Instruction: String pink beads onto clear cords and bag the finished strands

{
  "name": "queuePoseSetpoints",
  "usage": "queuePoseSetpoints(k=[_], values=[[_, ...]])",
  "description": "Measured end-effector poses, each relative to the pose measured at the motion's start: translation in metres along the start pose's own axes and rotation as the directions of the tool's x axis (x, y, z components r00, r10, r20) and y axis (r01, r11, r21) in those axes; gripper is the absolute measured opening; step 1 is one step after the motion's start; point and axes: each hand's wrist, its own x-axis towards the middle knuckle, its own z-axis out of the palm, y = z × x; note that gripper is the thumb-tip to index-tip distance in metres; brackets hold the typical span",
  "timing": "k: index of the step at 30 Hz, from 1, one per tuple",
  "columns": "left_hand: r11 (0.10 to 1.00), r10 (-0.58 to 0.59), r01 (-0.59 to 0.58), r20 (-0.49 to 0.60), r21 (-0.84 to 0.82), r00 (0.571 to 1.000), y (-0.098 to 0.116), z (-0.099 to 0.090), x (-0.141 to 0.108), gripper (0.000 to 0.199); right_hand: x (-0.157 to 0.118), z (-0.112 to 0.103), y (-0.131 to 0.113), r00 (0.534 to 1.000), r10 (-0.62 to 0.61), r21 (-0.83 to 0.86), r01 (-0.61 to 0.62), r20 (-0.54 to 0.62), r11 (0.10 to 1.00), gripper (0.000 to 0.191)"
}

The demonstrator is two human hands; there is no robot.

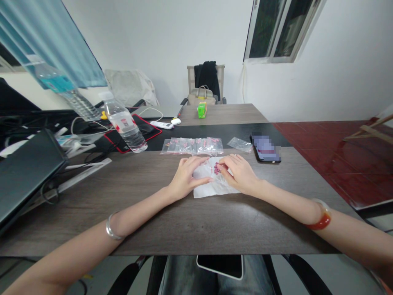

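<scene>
A white paper sheet lies on the wooden table, with a small cluster of reddish-pink beads on it. At the sheet's left side rests my left hand, thumb and fingers spread apart, nothing visible between them. My right hand is over the sheet's right part, its thumb and fingertips brought together at the beads; what they pinch is too small to make out. Just beyond the sheet lies a row of clear bags containing pink pieces. Another clear bag lies to their right.
A phone lies right of the bags. Water bottles stand at the left, near a dark laptop, cables and a red-edged black pad. A green box is farther back. A tablet rests on my lap.
</scene>
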Motion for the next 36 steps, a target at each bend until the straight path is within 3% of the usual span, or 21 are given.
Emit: queuePoseSetpoints(k=[5, 13, 16, 20, 29, 36], values=[[1.0, 0.02, -0.02, 0.024, -0.008, 1.0, 0.002, 0.001, -0.001, 0.066, 0.0, 0.002, -0.005, 0.996, -0.047, 0.207, 0.061, -0.071, 0.977, 0.023], [0.998, 0.046, -0.046, -0.001, -0.033, 0.999, 0.002, 0.001, -0.001, 0.066, -0.001, 0.005, -0.006, 0.994, -0.084, 0.287, 0.099, -0.064, 0.953, 0.02], [0.999, 0.029, -0.029, 0.001, -0.041, 1.0, 0.002, 0.0, -0.001, 0.065, -0.001, 0.005, -0.004, 0.992, -0.019, 0.32, 0.058, -0.122, 0.946, 0.019], [0.998, 0.031, -0.032, -0.018, -0.046, 0.999, 0.002, 0.0, -0.002, 0.064, 0.0, 0.007, 0.003, 0.975, 0.153, 0.318, -0.096, -0.16, 0.943, 0.018], [0.999, 0.01, -0.013, -0.057, -0.043, 0.998, 0.004, -0.002, -0.001, 0.063, -0.004, 0.017, 0.02, 0.985, 0.162, 0.222, -0.173, 0.066, 0.96, 0.008], [0.999, 0.002, -0.005, -0.053, -0.05, 0.999, 0.006, -0.003, -0.001, 0.061, -0.005, 0.016, 0.017, 0.985, 0.113, 0.169, -0.134, 0.133, 0.976, 0.011]])
